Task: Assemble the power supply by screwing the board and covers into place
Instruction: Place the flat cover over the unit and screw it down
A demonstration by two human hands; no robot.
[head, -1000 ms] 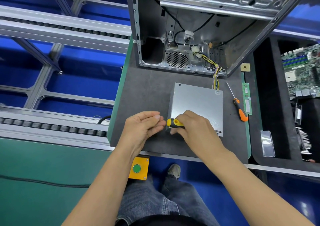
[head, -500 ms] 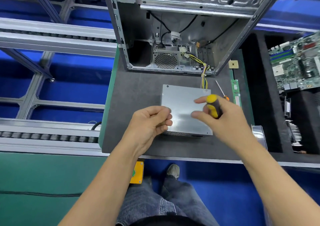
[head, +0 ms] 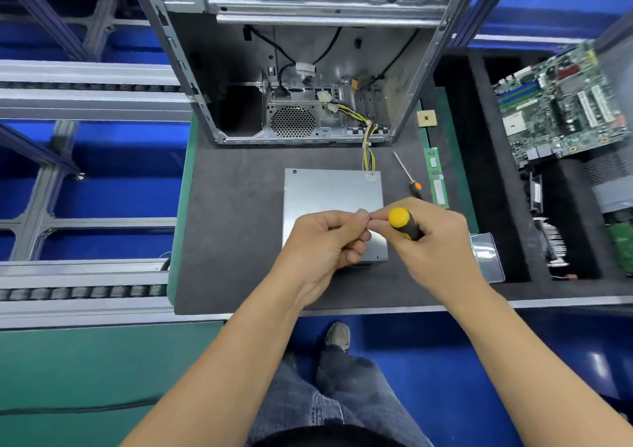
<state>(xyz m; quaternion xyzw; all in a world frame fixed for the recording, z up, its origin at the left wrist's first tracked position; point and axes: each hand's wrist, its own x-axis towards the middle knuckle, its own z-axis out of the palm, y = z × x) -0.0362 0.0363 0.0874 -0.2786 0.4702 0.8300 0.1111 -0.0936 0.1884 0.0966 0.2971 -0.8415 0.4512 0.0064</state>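
Power supply [head: 329, 193]: closed grey metal box, flat on mat [head: 233, 206].

The power supply [head: 334, 203] is a flat, silver-grey metal box lying on the dark worktop [head: 233, 227], just in front of the open computer case [head: 308, 69]. A bundle of yellow and black wires [head: 369, 151] runs from its far right corner into the case. Its near edge is partly hidden. A yellow-and-black-handled screwdriver [head: 404, 223] is held above it.
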